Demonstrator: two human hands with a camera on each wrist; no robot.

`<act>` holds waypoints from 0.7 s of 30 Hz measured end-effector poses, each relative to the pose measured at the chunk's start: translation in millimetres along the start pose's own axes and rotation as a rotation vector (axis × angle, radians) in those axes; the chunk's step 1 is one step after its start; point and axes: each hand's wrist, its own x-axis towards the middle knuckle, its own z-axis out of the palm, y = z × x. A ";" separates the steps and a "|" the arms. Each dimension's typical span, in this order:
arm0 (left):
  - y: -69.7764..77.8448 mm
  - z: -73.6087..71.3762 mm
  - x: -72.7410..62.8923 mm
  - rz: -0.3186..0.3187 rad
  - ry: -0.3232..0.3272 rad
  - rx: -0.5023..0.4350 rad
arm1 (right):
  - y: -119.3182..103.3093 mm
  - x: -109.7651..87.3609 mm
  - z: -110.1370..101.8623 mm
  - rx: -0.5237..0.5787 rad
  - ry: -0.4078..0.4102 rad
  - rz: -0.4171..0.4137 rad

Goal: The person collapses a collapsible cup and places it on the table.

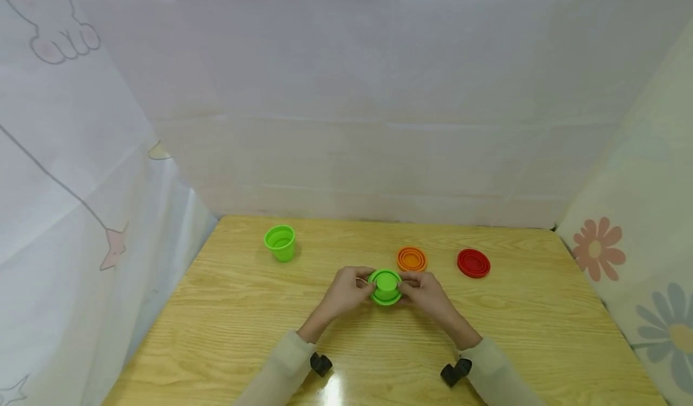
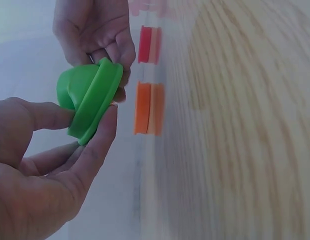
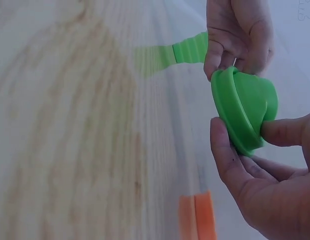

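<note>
Both hands hold one green collapsible cup (image 1: pixel 387 287) above the table, its base turned up toward the head camera. It is partly folded, with a lopsided, dented wall in both wrist views. My left hand (image 1: pixel 349 290) pinches its left side, thumb on the wall and fingers under the rim (image 2: pixel 102 102). On the opposite side my right hand (image 1: pixel 428 296) pinches it the same way, its thumb pressing into the wall in the right wrist view. Just behind the hands lies a flattened orange collapsible cup (image 1: pixel 412 259). A flattened red collapsible cup (image 1: pixel 473 263) lies farther right.
Another green collapsible cup (image 1: pixel 280 243), fully extended, stands upright at the table's back left. The wooden table (image 1: pixel 227 322) ends at a pale hanging sheet (image 1: pixel 379 153) behind, with printed sheets at both sides. Each sleeve cuff carries a black wrist camera (image 1: pixel 321 364).
</note>
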 end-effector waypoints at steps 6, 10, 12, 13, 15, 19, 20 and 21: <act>-4.0 -2.5 -0.7 -0.066 -0.053 -0.140 | -0.4 -0.4 -1.1 0.055 0.077 0.029; -4.0 -6.0 -1.4 -0.084 -0.108 -0.196 | 1.0 -0.1 -6.1 0.044 0.064 0.025; -3.5 -7.3 -1.5 -0.085 -0.120 -0.181 | 1.8 0.0 -8.7 0.022 0.044 0.018; -3.2 -7.9 -1.4 -0.079 -0.125 -0.168 | 2.0 -0.2 -9.7 0.013 0.030 0.011; -2.7 -8.8 -0.8 -0.074 -0.130 -0.148 | 1.9 -0.6 -11.2 -0.001 0.006 0.000; -2.7 -9.9 0.9 -0.070 -0.149 -0.125 | 1.4 -2.0 -13.2 -0.003 -0.045 -0.017; -2.8 -9.9 1.2 -0.074 -0.156 -0.125 | 1.7 -2.4 -13.8 -0.001 -0.054 -0.017; -3.1 -10.0 1.6 -0.074 -0.163 -0.130 | 2.2 -2.7 -14.5 0.007 -0.059 -0.012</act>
